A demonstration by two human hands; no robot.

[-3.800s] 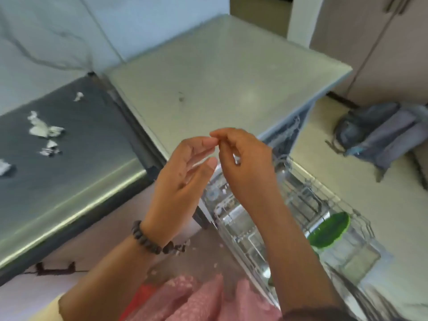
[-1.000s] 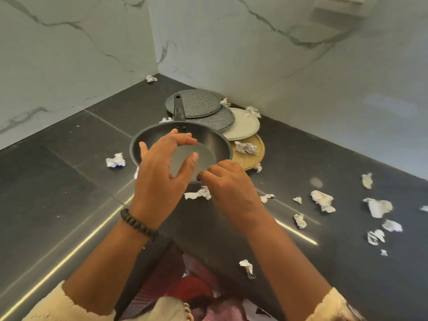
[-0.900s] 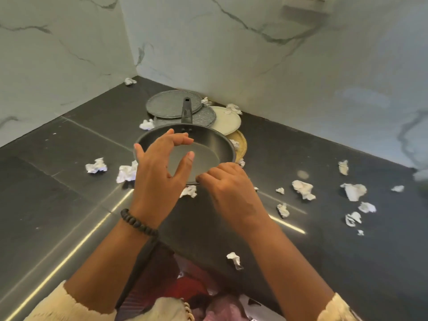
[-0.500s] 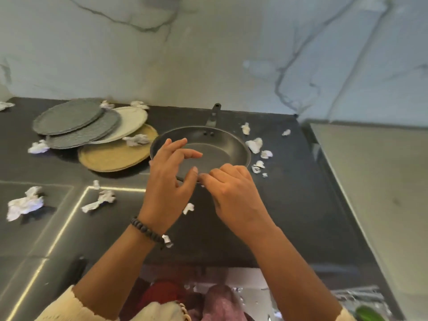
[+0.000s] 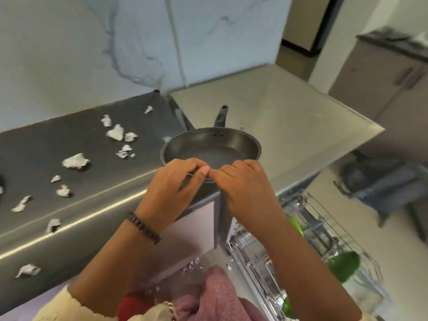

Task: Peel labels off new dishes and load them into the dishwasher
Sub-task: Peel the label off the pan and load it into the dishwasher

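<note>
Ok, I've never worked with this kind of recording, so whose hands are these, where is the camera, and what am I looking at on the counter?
There is no machine here. A person wears a wide-angle camera on the head, looking down at their own bare hands. The left hand, with a beaded bracelet on its wrist, and the right hand both grip the near rim of a dark frying pan, its handle pointing away. On the dark counter to the left lie torn white label scraps. Lower right is a pulled-out dishwasher rack holding something green.
</note>
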